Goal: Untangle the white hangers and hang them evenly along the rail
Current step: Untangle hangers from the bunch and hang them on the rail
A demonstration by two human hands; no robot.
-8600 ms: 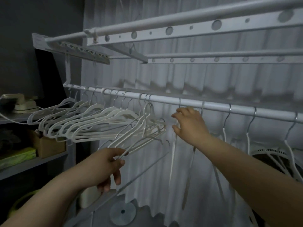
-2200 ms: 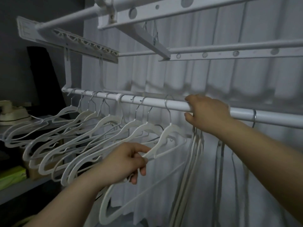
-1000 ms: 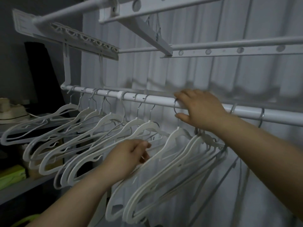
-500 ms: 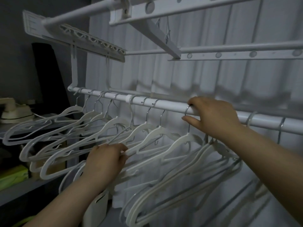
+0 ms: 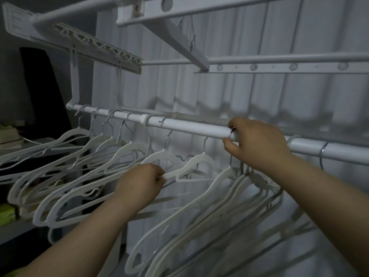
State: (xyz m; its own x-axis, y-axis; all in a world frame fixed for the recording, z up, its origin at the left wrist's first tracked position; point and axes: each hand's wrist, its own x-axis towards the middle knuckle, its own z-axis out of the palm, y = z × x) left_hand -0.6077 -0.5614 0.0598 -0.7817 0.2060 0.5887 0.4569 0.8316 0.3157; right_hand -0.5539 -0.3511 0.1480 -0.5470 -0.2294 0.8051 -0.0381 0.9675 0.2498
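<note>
Under the smooth round rail [image 5: 189, 128], left hand [image 5: 139, 182] pinches a curved white hanger [image 5: 199, 159]; right hand [image 5: 257, 144] clasps a wire hook [image 5: 230, 135].

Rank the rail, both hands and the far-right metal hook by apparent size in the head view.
1. rail
2. right hand and left hand, which pinches a white hanger: alike, unranked
3. far-right metal hook

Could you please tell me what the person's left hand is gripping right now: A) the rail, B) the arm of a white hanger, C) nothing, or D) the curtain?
B: the left hand pinches the arm of a white hanger that hangs below the rail.
</note>
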